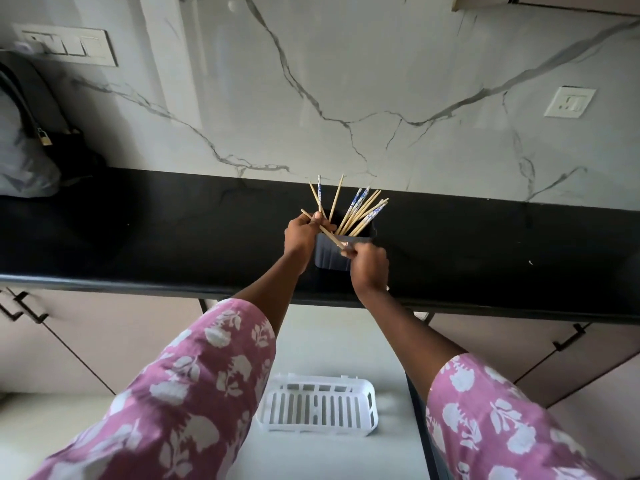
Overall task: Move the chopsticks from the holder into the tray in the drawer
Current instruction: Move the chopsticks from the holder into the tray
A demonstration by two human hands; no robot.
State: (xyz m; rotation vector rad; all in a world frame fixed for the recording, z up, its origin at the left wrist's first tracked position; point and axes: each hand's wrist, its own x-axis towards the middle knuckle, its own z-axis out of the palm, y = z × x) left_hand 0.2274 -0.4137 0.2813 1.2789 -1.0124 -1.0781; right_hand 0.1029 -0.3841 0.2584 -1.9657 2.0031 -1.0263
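A dark ribbed holder (330, 259) stands on the black counter (173, 237) near the marble wall. Several chopsticks (362, 213), plain wood and some with blue-and-white tops, stick out of it and fan to the right. My left hand (304, 233) is closed around a few chopsticks at the holder's left rim. One wooden chopstick (322, 229) runs slantwise from my left hand down to my right hand (369, 268), which pinches its lower end in front of the holder. A white slotted tray (320, 407) lies in the open drawer (346, 452) below the counter edge.
A dark bag with a small padlock (45, 136) and grey cloth sit at the counter's far left. A switch panel (69, 46) and a socket (569, 102) are on the wall. Cabinet fronts with black handles (571, 337) flank the drawer.
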